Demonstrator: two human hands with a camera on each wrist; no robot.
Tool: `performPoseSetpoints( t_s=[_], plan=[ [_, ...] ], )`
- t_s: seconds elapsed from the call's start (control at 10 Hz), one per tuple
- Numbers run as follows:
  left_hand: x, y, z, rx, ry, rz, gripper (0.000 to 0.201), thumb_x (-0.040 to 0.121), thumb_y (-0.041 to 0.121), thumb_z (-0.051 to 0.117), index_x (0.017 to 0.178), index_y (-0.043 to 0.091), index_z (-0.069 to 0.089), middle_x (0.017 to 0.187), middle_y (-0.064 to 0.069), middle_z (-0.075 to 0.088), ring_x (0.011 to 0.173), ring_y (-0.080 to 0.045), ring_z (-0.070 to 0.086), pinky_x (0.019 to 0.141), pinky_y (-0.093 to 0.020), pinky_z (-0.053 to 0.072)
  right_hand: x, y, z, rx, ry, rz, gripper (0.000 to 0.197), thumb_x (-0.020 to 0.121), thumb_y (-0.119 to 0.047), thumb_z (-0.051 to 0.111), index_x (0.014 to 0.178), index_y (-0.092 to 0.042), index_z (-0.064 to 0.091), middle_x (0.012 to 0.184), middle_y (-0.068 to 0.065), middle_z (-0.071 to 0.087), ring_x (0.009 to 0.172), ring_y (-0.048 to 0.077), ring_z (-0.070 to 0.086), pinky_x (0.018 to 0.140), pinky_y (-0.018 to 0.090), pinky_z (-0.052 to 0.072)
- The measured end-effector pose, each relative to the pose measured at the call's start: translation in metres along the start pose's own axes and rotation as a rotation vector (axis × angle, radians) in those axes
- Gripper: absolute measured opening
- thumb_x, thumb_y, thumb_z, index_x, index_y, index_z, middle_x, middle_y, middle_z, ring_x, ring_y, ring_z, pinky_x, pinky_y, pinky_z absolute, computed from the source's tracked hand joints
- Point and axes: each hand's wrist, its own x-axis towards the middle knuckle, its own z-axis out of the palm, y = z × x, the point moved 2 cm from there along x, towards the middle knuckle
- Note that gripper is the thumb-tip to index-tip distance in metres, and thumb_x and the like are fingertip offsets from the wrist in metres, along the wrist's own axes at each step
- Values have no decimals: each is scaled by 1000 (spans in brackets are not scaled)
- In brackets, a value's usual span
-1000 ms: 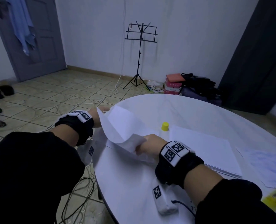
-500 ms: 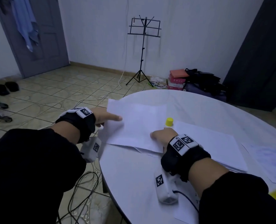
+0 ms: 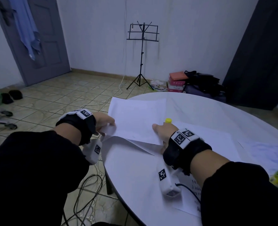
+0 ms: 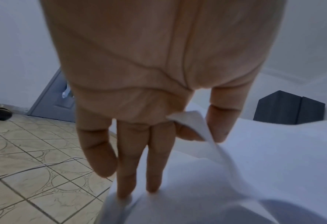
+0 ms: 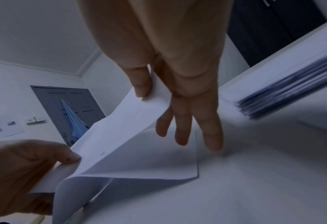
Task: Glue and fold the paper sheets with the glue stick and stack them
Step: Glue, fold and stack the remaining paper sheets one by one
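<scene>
On the round white surface (image 3: 200, 111), a paper sheet (image 3: 138, 121) is being folded: the left hand (image 3: 104, 122) is pinching one corner, the right hand (image 3: 163, 132) another. Beside it, the stack (image 3: 213, 137) and yellow-capped glue stick (image 3: 168, 120) are waiting; likely many sheets remain.

Dim, white-walled room with tiled floor (image 3: 56, 101)

A grey door (image 3: 42, 39), black music stand (image 3: 142, 46) and round white table (image 3: 200, 111) stand inside.

Left hand (image 3: 104, 122) and right hand (image 3: 163, 133), arms extended forward, each pinch a paper corner.
</scene>
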Motion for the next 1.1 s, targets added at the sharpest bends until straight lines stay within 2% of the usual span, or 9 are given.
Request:
performPoseSetpoints(
  t_s=[0.1, 0.2, 0.4, 0.5, 0.6, 0.8, 0.9, 1.0, 1.1],
  plan=[
    [-13, 0, 3, 69, 32, 36, 20, 89, 18, 58, 72, 9, 52, 73, -8, 52, 59, -23, 49, 54, -24, 36, -1, 9, -4, -23, -48, -87, 49, 93, -3, 53, 136, -2, 30, 134, 22, 41, 125, 32, 43, 92, 33, 42],
    [-27, -1, 5, 323, 78, 121, 23, 90, 33, 58, 87, 10, 61, 89, -6, 52, 84, -26, 53, 67, -28, 39, -5, 14, -1, 152, -87, 34, 22, 93, -17, 55, 113, -10, 47, 123, 16, 49, 116, 31, 52, 92, 33, 48],
    [-22, -12, 22, -90, 29, 101, 16, 86, 17, 67, 84, 4, 59, 83, -16, 59, 63, -27, 58, 63, -35, 54, -7, 31, 20, 313, -228, 7, 13, 89, -13, 63, 86, -6, 52, 90, 11, 59, 74, 29, 62, 73, 40, 55],
    [-25, -11, 33, -256, 14, 46, 17, 90, 9, 59, 100, -3, 53, 74, -18, 55, 50, -27, 57, 48, -30, 51, 1, 38, 23, 415, -176, 70, 21, 87, -14, 63, 74, -18, 47, 97, 7, 54, 94, 26, 58, 82, 36, 55],
    [-25, -8, 34, -306, -17, 34, 18, 91, 10, 46, 104, -2, 46, 62, -16, 52, 52, -28, 58, 56, -31, 47, -9, 33, 16, 179, -182, 45, 38, 89, -23, 62, 64, -17, 33, 73, 0, 42, 87, 24, 49, 71, 22, 43],
    [-27, -9, 28, -418, -101, 12, 17, 91, 16, 38, 107, 10, 37, 64, -9, 42, 64, -31, 62, 63, -28, 40, -10, 35, 9, 326, -116, -11, 17, 93, -20, 52, 80, -18, 42, 113, 8, 46, 95, 29, 55, 86, 43, 54],
    [-32, -5, 27, -412, -46, 66, 12, 91, 14, 49, 101, 7, 47, 78, -10, 50, 59, -27, 62, 56, -26, 43, -23, 35, -6, 445, -132, 3, 19, 97, -24, 50, 110, -13, 42, 113, 12, 54, 71, 29, 68, 62, 43, 59],
    [-45, 7, 27, -312, 54, 231, 14, 85, 13, 67, 84, 8, 54, 90, -12, 56, 73, -21, 59, 53, -24, 47, -32, 48, -34, 424, -71, -58, 35, 96, -25, 54, 125, -6, 45, 87, 11, 63, 40, 14, 58, 36, 18, 40],
    [-74, 22, 43, -181, 98, 374, 28, 77, 18, 77, 95, 10, 56, 95, -9, 58, 80, -21, 60, 66, -27, 54, -45, 84, -65, 413, -50, -26, 11, 94, -8, 57, 103, -10, 52, 74, 6, 57, 49, 12, 52, 39, 18, 33]
  ],
)
